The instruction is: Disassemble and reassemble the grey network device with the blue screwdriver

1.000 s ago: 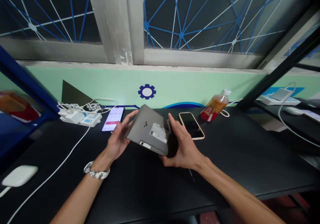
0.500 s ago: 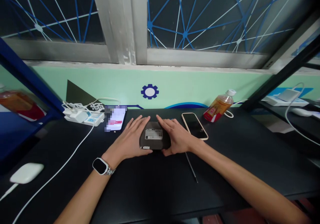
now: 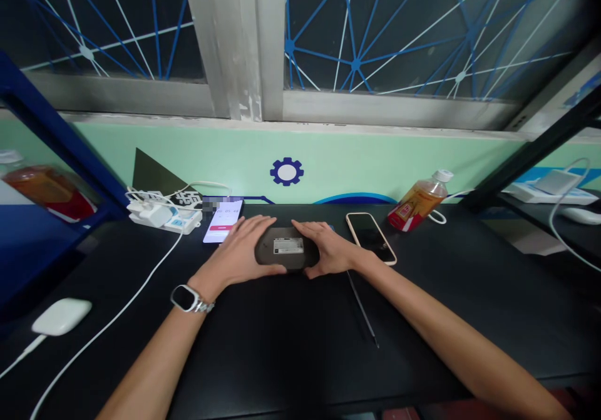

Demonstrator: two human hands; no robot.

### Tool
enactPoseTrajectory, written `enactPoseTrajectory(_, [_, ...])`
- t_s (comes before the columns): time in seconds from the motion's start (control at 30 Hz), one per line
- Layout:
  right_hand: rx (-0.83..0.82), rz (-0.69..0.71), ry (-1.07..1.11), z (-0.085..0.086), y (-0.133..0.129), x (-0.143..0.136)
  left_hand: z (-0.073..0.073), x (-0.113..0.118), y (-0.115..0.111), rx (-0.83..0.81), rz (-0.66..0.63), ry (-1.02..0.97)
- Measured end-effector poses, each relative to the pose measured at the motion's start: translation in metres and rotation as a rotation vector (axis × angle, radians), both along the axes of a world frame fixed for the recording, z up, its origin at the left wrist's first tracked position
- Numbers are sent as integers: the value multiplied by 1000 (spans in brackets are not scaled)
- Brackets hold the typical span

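Note:
A dark grey-brown, box-like device with a white printed label on its upper face is held low over the black desk, or on it; I cannot tell which. My left hand wraps around its left side, thumb along the near edge. My right hand clasps the right side with fingers over the far edge and thumb at the near corner. Beside and partly under my right hand lies a thin metal rod, its far end hidden. A pale-framed phone with a dark screen lies just beyond my right wrist.
A lit phone leans near my left fingers, beside a white power strip with plugs and cables. A white charging case lies at the left. Right of the dark phone stands a tilted drink bottle. The wall closes off the desk's back.
The view has swung slightly left. The device sits a little farther left and away from me, its near edge tipped lower, so the small white near-corner sticker no longer shows. Both hands keep hold.

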State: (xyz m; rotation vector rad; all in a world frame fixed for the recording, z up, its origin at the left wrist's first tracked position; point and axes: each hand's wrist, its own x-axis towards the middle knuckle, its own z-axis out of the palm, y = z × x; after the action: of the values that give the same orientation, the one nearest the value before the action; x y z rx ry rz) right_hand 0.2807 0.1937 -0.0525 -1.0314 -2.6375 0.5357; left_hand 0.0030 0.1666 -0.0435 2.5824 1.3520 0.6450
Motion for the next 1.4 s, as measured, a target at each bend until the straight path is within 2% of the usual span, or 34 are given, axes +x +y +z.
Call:
enactPoseTrajectory(0.13, [3, 5, -32, 5, -1, 0, 11, -35, -2, 103, 153, 31])
enactPoseTrajectory(0.27, [32, 12, -40, 18, -12, 1, 4, -57, 0, 44, 203, 141])
enactPoseTrajectory(0.33, [75, -56, 22, 23, -20, 3, -2, -56, 1, 43, 230, 184])
enactPoseTrajectory(0.47, [176, -358, 165, 21, -38, 14, -4, -42, 3, 93, 243, 263])
enactPoseTrajectory(0.6, [81, -643, 19, 13, -50, 30, -5, -33, 6, 145, 244, 286])
enactPoseTrajectory(0.67, [10, -704, -58, 12, -52, 35, -7, -33, 8, 157, 230, 277])
enactPoseTrajectory(0.8, [-86, -704, -75, 14, -53, 41, -9, -34, 10, 164, 214, 234])
enactPoseTrajectory(0.93, [-117, -710, -91, 14, -56, 46, 2, -23, 2, 188, 201, 74])
enactPoseTrajectory(1.03, [-202, -676, -69, 8, -58, 49, 11, -4, -8, 142, 139, -170])
enactPoseTrajectory(1.13, [-325, -662, 45, 3, -56, 52, 12, 17, -17, 67, 99, -387])
enactPoseTrajectory(1.27, [-429, -658, 397, 9, -50, 55, 4, 39, -25, -110, 76, -604])
enactPoseTrajectory(1.4, [-483, -564, 888, 26, -51, 47, -1, 54, -30, -420, 83, -972])
